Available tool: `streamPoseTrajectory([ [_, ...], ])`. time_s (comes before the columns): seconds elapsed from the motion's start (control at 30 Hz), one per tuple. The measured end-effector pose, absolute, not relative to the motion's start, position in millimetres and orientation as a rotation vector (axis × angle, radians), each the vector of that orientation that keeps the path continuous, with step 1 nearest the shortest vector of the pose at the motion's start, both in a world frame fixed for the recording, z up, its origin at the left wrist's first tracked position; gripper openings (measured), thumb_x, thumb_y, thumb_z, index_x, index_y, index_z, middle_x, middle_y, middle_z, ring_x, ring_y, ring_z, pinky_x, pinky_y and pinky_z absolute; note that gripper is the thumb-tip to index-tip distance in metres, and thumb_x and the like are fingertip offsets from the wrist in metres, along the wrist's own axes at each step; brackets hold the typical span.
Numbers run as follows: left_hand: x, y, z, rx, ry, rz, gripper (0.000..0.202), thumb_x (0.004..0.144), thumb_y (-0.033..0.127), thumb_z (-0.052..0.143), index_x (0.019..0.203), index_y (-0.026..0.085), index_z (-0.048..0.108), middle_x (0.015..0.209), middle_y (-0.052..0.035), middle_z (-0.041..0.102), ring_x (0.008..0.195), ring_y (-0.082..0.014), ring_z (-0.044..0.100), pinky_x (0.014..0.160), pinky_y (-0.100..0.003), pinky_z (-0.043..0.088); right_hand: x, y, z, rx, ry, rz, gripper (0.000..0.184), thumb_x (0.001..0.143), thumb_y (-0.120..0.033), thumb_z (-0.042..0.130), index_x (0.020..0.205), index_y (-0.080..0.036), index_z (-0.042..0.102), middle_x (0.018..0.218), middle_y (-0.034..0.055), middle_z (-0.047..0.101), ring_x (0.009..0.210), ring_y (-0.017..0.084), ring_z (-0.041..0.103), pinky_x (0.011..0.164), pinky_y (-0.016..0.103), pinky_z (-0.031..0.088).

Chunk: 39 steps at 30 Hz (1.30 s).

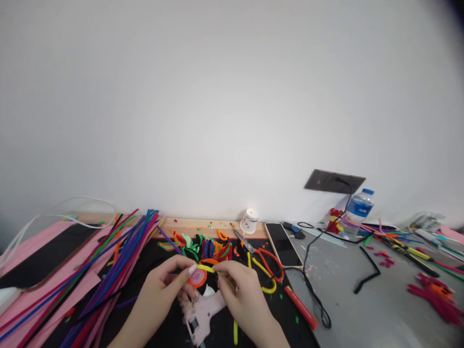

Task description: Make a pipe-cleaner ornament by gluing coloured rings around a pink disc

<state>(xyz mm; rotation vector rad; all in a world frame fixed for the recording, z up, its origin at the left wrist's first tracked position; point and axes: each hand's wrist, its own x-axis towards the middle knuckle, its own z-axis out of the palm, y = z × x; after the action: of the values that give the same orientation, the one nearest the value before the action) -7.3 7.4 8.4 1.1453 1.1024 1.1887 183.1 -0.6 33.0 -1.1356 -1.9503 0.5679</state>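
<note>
Two hands work close together at the near edge of the worktop, over its black mat. The left hand pinches one end of a yellow pipe cleaner between thumb and forefinger; the right hand pinches the same stem further along, so both grips are closed on it. Holding it at two points keeps the stem taut and lets it be bent around the orange-and-pink ring pressed against it just below the left fingertips.

A pale pink glue gun lies directly beneath the hands with its nozzle pointing up towards the ring, within immediate reach. Whether it touches either hand cannot be determined.

A fanned bundle of coloured pipe cleaners lies to the left, its near ends beside the left hand for easy picking. Finished bent loops are grouped behind the hands, away from the working zone. Orange-handled scissors rest just right of the right hand. Further right lie a phone, a black cable and a water bottle, well apart from the hands.
</note>
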Motion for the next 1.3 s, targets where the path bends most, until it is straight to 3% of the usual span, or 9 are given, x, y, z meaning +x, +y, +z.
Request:
streamPoseTrajectory([
  [0.33,-12,5,7,1.596,1.173,1.291,0.02,0.084,0.023,0.055,0.099,0.024,0.068,0.074,-0.0018,0.077,0.06,-0.0193,0.073,0.059,-0.025,0.057,177,3,35,-1.252,-1.453,1.161,0.011,0.071,-0.014,0.054,0.076,-0.013,0.064,0.052,-0.0038,0.055,0.045,0.009,0.046,0.045,0.019,0.034],
  [0.47,-14,4,8,1.886,1.186,1.33,0.022,0.086,0.019,0.051,0.095,0.026,0.07,0.088,-0.0039,0.076,0.072,-0.0191,0.074,0.067,-0.024,0.057,177,5,36,-1.267,-1.314,1.286,0.011,0.064,-0.014,0.055,0.073,-0.013,0.062,0.046,-0.0068,0.053,0.039,0.006,0.041,0.04,0.017,0.028],
  [0.57,-16,4,9,2.101,1.132,1.345,0.025,0.087,0.016,0.05,0.094,0.026,0.072,0.092,-0.0049,0.074,0.082,-0.0197,0.073,0.071,-0.022,0.056,179,6,35,-1.28,-1.264,1.362,0.011,0.062,-0.016,0.056,0.07,-0.013,0.063,0.044,-0.0074,0.052,0.036,0.005,0.039,0.039,0.017,0.026],
  [0.77,-18,4,5,2.165,1.108,1.414,0.026,0.085,0.013,0.052,0.095,0.027,0.072,0.092,-0.0043,0.074,0.086,-0.0189,0.071,0.077,-0.022,0.055,179,6,38,-1.214,-1.114,1.514,0.014,0.056,-0.013,0.052,0.066,-0.012,0.062,0.038,-0.0083,0.05,0.032,0.003,0.032,0.035,0.016,0.021],
  [1.0,-12,5,11,1.735,1.079,1.338,0.016,0.082,0.017,0.057,0.081,0.025,0.071,0.071,-0.0016,0.074,0.059,-0.0177,0.071,0.057,-0.022,0.056,183,9,36,-1.19,-0.966,1.793,0.011,0.057,-0.02,0.063,0.065,-0.014,0.06,0.04,-0.0041,0.056,0.025,0.003,0.03,0.026,0.016,0.016],
  [1.13,-10,6,10,1.39,1.074,1.263,0.008,0.079,0.026,0.063,0.083,0.022,0.069,0.06,-0.0029,0.075,0.052,-0.0212,0.07,0.05,-0.026,0.056,186,10,37,-1.118,-0.972,1.913,0.02,0.061,-0.029,0.072,0.063,-0.013,0.06,0.041,-0.0042,0.055,0.024,0.002,0.03,0.025,0.015,0.015],
  [1.3,-8,5,8,1.138,1.05,1.222,0.022,0.071,0.038,0.072,0.082,0.02,0.067,0.055,-0.0043,0.074,0.044,-0.0209,0.067,0.043,-0.027,0.053,186,7,34,-0.979,-0.957,2.024,0.027,0.065,-0.034,0.076,0.063,-0.012,0.059,0.039,-0.0046,0.053,0.025,0.001,0.029,0.025,0.014,0.018],
])
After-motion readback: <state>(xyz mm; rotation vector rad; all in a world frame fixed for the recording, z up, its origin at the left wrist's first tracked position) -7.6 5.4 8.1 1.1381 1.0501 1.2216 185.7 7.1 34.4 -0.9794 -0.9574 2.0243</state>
